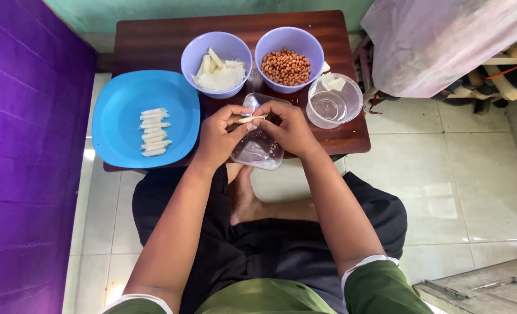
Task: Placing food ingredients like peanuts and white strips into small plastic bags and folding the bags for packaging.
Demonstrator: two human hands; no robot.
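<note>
Fingertips of both hands are pinched on a small pale rolled pastry strip (251,119), which is held between the left hand (219,138) and the right hand (288,128), just above a clear plastic rectangular lid (259,152) at the near edge of the dark wooden table (153,40). Finished white rolls (153,132) are laid on a blue plastic plate (124,102) to the left. Behind the hands, a lilac bowl of pastry sheets (216,56), a lilac bowl of brown peanuts (288,58) and a clear round plastic container (334,100) are set.
</note>
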